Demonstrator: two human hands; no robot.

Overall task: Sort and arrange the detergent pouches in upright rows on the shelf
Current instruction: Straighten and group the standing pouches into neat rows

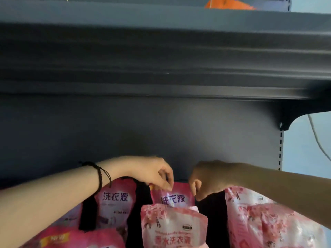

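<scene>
Head: left hand [152, 171] on pouch [172, 197] (pink)

- We face dark grey shelving [53, 133]; its plain back panel [143, 129] fills the middle.
- At 12 o'clock an upper shelf [161, 51] juts toward us, its underside in shade.
- At 3 o'clock a bracket [293, 115] carries it above a slotted upright [280, 149].
- Further toward 3 o'clock we see a pale blue wall [304, 145], brightly lit, with a white cable [313, 131] running down it.
- At 1 o'clock something orange [227, 4] lies on top, blurred.
</scene>
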